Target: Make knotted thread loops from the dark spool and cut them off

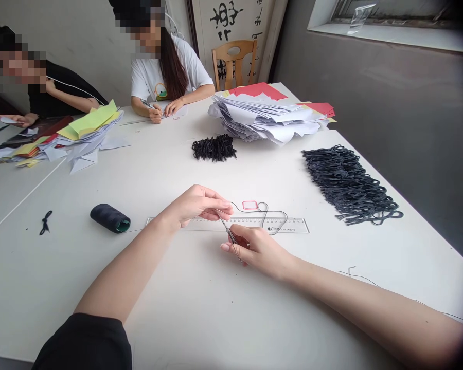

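Observation:
My left hand [201, 206] is closed in a pinch on a dark thread [275, 211], which loops away to the right over a clear ruler [299, 226]. In my right hand [263, 251] is a small pair of scissors [229, 234], its thin blades pointing up at my left fingertips. The thread ends between my left fingers are hidden. A spool of black thread [107, 217] lies on its side left of my left forearm, with a fine strand running from it toward the ruler.
Dark looped cord bundles [349, 185] lie in a row at right. Farther back are a pile of short black loops [214, 148] and stacked papers [270, 121]. A small black knot [45, 222] lies at left. Two people sit across the table, one writing with a pen [146, 104].

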`<state>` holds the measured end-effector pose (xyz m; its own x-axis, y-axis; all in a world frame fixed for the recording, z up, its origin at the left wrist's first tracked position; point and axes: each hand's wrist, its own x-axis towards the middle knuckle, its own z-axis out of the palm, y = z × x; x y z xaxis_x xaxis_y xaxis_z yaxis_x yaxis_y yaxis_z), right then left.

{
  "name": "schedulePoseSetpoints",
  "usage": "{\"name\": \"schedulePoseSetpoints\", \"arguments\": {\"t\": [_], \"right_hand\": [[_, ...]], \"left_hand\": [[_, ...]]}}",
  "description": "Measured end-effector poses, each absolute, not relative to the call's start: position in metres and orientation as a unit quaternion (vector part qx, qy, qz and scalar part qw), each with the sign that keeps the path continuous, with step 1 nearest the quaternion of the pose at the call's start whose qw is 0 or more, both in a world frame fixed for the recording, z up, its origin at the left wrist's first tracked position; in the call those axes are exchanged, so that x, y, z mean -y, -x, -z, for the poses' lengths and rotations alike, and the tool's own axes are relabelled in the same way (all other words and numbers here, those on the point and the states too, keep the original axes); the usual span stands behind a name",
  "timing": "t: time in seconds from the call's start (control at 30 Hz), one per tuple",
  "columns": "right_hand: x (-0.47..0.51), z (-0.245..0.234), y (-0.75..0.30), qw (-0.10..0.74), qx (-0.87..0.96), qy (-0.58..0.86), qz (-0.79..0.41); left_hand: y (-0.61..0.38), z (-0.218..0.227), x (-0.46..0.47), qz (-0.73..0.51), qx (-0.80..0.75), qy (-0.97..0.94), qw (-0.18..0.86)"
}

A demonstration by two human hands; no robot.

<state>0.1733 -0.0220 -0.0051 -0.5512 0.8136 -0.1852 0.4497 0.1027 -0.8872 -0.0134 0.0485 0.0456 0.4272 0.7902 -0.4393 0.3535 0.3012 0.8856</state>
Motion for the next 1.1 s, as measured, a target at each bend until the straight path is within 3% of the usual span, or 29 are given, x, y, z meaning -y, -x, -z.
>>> {"name": "schedulePoseSetpoints", "arguments": {"t": [1.1], "right_hand": [[0.0221, 0.0033, -0.1752, 0.164, 0.729, 0.438, -0.5]], "left_hand": [[0.0108, -0.0421, -0.0484, -0.164, -0.509, -0.553, 0.639]]}}
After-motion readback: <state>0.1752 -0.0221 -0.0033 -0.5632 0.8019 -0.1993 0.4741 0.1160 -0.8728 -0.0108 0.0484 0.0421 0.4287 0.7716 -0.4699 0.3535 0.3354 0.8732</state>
